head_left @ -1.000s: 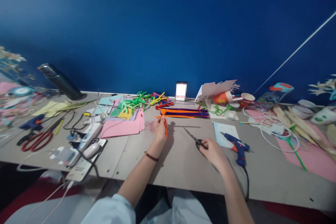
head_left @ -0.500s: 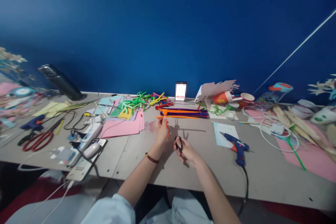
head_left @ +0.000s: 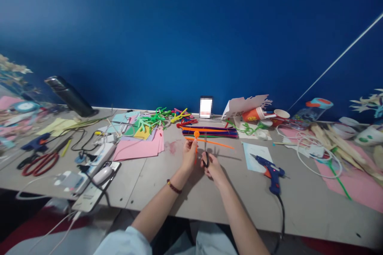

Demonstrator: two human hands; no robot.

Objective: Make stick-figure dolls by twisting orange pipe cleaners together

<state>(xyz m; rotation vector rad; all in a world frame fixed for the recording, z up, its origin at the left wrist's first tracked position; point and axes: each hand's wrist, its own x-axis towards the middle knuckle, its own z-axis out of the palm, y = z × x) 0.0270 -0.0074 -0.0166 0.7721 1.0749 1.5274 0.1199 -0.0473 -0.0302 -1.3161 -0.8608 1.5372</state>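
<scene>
On my head feed, the left hand (head_left: 189, 153) pinches a fuzzy orange pipe-cleaner piece (head_left: 216, 144) above the grey table (head_left: 158, 173).
Its long strand points rightward, tipping slightly nearward, with a round knob (head_left: 196, 134) above the hand. The right hand (head_left: 212, 166), fingers curled, grips black-handled scissors (head_left: 206, 158), blades pointing toward the blue wall (head_left: 191, 44); both forearms (head_left: 163, 206) angle inward.

The head view looks forward and down across the table (head_left: 257, 207) close by.
</scene>
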